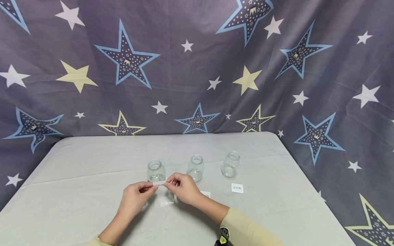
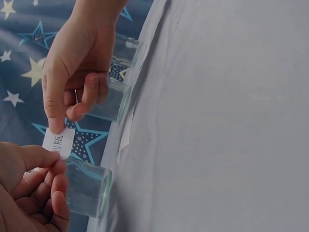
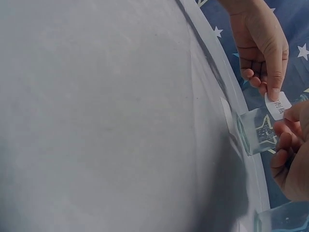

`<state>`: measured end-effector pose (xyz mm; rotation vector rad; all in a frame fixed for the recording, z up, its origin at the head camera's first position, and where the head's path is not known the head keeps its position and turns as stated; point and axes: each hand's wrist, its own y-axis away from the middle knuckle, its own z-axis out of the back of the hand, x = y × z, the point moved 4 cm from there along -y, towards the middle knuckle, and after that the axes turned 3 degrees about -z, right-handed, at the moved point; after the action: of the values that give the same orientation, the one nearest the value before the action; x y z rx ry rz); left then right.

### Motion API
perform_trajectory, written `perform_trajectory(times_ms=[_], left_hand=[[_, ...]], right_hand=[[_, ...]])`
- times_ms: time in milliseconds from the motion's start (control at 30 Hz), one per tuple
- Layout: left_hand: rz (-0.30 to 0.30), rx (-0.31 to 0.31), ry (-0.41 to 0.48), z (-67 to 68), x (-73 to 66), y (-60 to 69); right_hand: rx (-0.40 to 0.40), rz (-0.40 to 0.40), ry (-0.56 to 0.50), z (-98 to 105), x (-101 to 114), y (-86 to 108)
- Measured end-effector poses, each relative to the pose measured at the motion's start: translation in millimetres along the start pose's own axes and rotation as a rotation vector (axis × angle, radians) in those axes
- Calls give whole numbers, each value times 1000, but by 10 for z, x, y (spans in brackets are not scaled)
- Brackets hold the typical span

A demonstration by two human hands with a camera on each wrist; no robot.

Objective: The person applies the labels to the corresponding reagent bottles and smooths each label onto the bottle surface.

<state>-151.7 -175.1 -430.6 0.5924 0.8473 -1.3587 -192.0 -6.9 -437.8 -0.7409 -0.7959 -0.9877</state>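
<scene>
A small white label with printed characters [image 1: 159, 183] is pinched at its two ends, by my left hand [image 1: 133, 198] and my right hand [image 1: 184, 188]. Both wrist views show the label [image 2: 59, 143] [image 3: 277, 106] stretched between thumbs and fingers. Just behind it stands a clear glass jar [image 1: 156, 169], open at the top; whether the label touches the glass cannot be told. Below the label, a clear, shiny piece [image 1: 166, 201] lies on the table in front of the jar.
Two more open glass jars stand to the right, one in the middle [image 1: 195, 168] and one farther right [image 1: 231, 164]. A white label [image 1: 237, 188] lies before the right jar; another [image 1: 205, 194] is partly hidden by my right arm. A star-patterned curtain [image 1: 172, 68] hangs behind.
</scene>
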Motion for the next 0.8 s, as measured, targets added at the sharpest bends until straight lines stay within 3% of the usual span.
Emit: perform_trajectory(times_ms=[500,800], left_hand=[[17,-18,32,21,124,-61],[-2,-31,-2,18,160,-87]], right_hand=[[-12,-22,2,-85,-11,-101],[-24,-18,9,-122,-39,-140]])
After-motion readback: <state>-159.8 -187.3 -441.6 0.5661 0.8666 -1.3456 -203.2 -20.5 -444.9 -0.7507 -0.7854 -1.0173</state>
